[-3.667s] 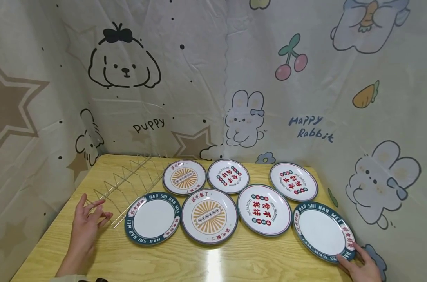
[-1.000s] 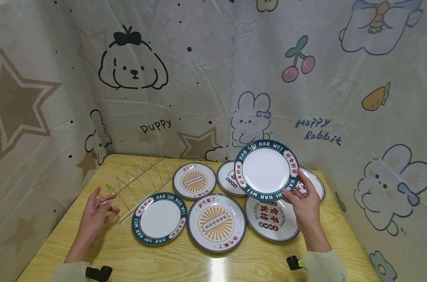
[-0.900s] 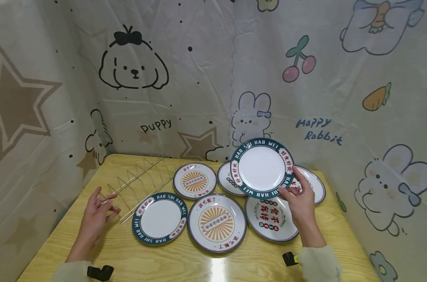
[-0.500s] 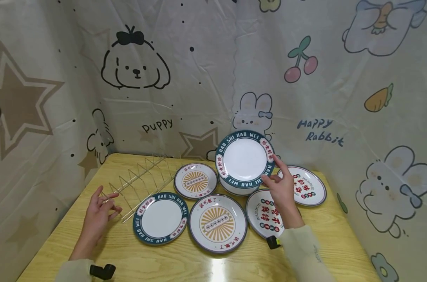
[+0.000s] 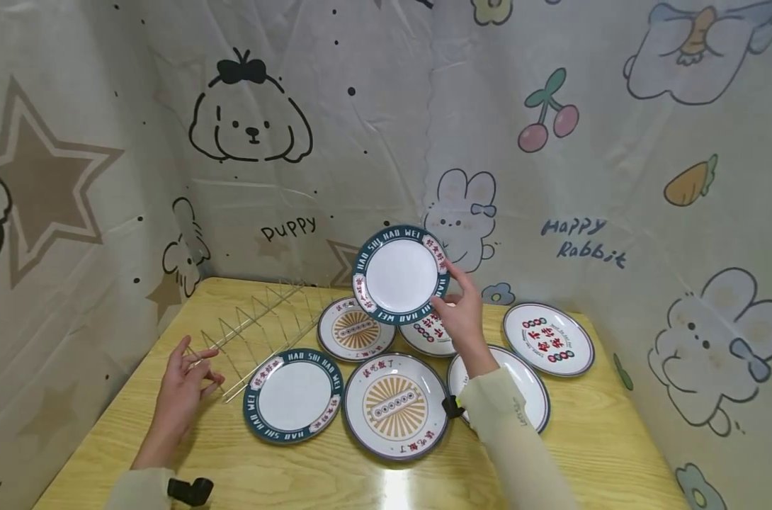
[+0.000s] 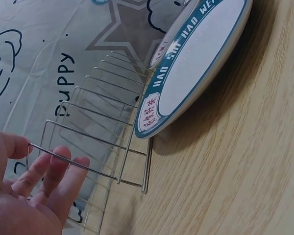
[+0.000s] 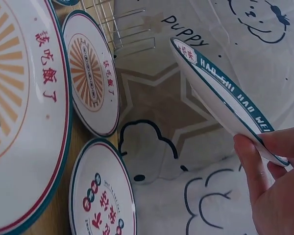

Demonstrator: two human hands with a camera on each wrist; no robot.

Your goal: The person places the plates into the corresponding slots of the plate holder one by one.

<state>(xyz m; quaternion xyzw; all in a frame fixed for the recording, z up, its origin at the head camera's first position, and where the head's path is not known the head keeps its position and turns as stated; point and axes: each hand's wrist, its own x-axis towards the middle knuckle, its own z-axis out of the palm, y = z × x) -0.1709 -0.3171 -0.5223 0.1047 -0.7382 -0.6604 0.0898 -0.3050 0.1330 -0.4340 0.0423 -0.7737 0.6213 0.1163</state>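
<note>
My right hand (image 5: 464, 322) pinches the rim of a green-rimmed white plate (image 5: 401, 276) between thumb and fingers. The plate is raised off the table and tilted, its white face toward the head camera. In the right wrist view this held plate (image 7: 225, 100) shows nearly edge-on. My left hand (image 5: 180, 389) holds the near end of a wire plate rack (image 5: 271, 361), its thumb and fingers at the end wire in the left wrist view. No plate stands in the rack's slots. Beside the rack lies a second green-rimmed plate (image 5: 293, 393).
A large sunburst plate (image 5: 395, 407) and a smaller sunburst plate (image 5: 354, 336) lie mid-table. Three red-lettered plates lie farther right: one behind the right hand (image 5: 427, 340), one partly under the forearm (image 5: 526, 382), one at the back right (image 5: 548, 340). A printed curtain (image 5: 373, 127) encloses the table (image 5: 284, 471).
My right hand has picked up the green-rimmed plate from the table's right side and carried it left, over the other plates. The left hand stays at the rack.
</note>
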